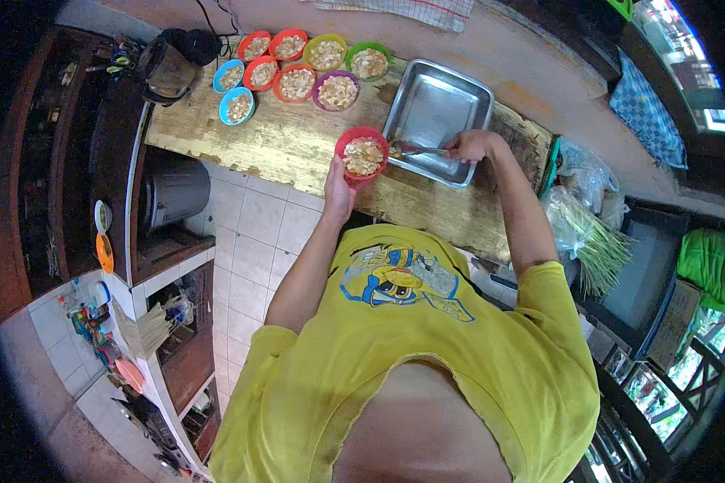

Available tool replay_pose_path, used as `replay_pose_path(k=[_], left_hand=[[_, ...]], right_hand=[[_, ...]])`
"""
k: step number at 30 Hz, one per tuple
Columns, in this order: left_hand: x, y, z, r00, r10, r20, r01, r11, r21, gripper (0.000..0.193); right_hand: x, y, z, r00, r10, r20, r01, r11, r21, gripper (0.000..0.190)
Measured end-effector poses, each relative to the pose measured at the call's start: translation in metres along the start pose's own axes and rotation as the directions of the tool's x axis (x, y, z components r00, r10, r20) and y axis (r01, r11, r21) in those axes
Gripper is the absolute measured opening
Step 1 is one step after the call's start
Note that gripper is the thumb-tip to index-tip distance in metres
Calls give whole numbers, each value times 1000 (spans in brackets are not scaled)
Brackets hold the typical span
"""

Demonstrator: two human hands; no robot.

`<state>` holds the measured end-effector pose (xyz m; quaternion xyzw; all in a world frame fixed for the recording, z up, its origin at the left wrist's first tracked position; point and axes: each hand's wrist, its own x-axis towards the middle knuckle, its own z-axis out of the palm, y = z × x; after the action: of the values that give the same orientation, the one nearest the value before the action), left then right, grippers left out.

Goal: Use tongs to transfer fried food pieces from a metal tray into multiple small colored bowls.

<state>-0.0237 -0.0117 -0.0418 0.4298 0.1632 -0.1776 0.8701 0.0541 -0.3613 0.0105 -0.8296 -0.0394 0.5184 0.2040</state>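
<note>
My left hand (341, 192) holds a red plastic bowl (363, 154) of pale diced food pieces, just left of a rectangular metal tray (441, 99). In my right hand (472, 147) is a metal spoon (424, 149), its handle reaching over the tray. The spoon's head rests by the tray's near left edge, where a few food bits lie; its exact shape is unclear. Further left on the wooden table stand several bowls with similar pieces, among them a green bowl (368, 61), a purple bowl (336, 91), a yellow bowl (325, 53) and a blue bowl (237, 106).
The worn wooden table (266, 145) runs along a wall. A dark appliance with a clear container (168, 67) stands at its left end. Plastic bags (565, 217) and long green stalks (604, 256) are at the right. A checkered cloth (411, 11) lies beyond the table.
</note>
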Motion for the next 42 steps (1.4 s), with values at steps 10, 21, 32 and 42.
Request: replay_pose_path(k=[10,21,32,42], left_hand=[[-3,1,5,1000,-8,5,8,1000,-3,51],[-5,1,18,1000,-22,-8,23,997,79,51],[23,-15,19,999,39,4,-39,979,199,49],[28,3,91,1000,-18,-11,21,915,403,52]], right_hand=[[-8,4,-2,1000,-14,-24,15,999,40,52],[-17,25,6,999,-24,-46,38,943,330,43],[-50,37,-14,989,-31,-147,83,927,365,42],[-100,2,-3,868,-185,-461,251,964,88,45]])
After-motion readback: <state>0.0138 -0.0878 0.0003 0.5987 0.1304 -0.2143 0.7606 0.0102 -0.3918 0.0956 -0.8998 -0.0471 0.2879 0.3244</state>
